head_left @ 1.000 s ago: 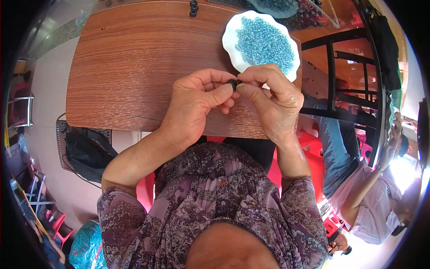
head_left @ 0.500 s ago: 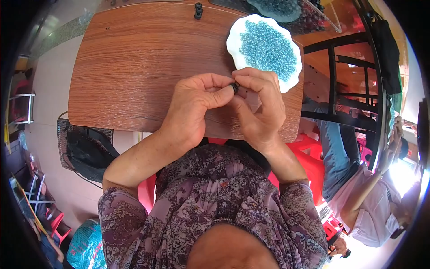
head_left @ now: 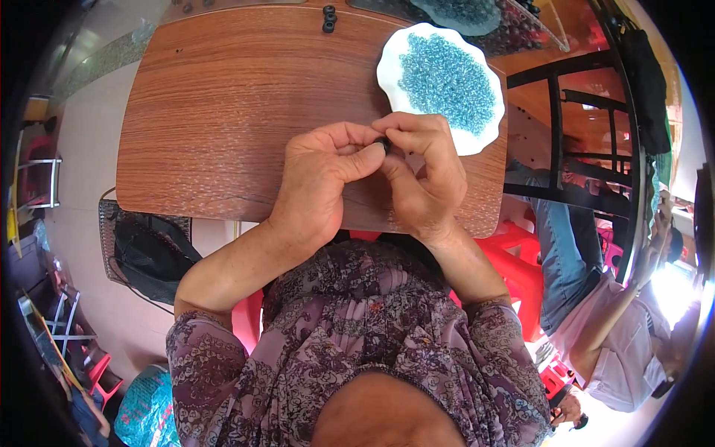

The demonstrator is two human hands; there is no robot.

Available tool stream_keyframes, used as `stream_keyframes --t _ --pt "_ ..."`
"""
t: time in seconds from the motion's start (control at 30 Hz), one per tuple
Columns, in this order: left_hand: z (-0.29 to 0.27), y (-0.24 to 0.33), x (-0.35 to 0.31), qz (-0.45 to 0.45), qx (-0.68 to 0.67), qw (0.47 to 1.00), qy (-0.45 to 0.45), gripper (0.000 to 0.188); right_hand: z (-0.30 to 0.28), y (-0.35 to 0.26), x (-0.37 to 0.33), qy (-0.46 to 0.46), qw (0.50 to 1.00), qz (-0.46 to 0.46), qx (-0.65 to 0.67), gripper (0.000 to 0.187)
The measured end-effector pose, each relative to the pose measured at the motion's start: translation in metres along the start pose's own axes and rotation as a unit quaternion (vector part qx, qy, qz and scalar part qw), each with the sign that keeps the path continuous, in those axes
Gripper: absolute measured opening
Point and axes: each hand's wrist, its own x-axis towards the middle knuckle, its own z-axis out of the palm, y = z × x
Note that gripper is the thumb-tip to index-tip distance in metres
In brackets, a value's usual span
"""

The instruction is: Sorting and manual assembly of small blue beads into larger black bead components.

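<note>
At left of frame I note a black bag [head_left: 156,249] beside the brown table [head_left: 216,119]. My left hand [head_left: 316,175], at centre, pinches a small black piece [head_left: 383,143] between thumb and fingers. At upper centre I record black rings [head_left: 328,19] in a row. My right hand [head_left: 432,175] meets the left at the piece; I cannot tell whether it grips. Upper right: a white plate [head_left: 391,71] bearing blue beads [head_left: 447,82].

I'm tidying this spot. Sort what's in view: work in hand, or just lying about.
Work in hand:
small black piece in the left hand, right hand at it
probably blue beads, white plate
perhaps the row of black pieces

Seemingly lying about:
black bundle
red stool
teal sack
</note>
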Motion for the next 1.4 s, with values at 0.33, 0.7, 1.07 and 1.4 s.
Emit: stream_keyframes --t 0.33,0.7,1.07,1.4 --pt "0.004 0.004 0.0 0.017 -0.022 0.999 -0.015 0.019 -0.004 -0.01 0.006 -0.016 0.996 0.08 -0.042 0.038" --pt "0.003 -0.001 0.0 0.009 0.04 0.999 -0.017 0.019 -0.009 -0.005 0.008 -0.008 0.996 0.026 -0.083 0.031" --pt "0.008 0.002 0.001 0.055 0.103 0.993 0.022 0.017 -0.002 0.007 0.009 0.005 0.998 -0.049 -0.047 0.028" --pt "0.021 0.047 -0.002 0.218 0.221 0.95 0.024 0.014 -0.023 -0.007 0.02 -0.044 0.997 0.037 -0.055 0.045"
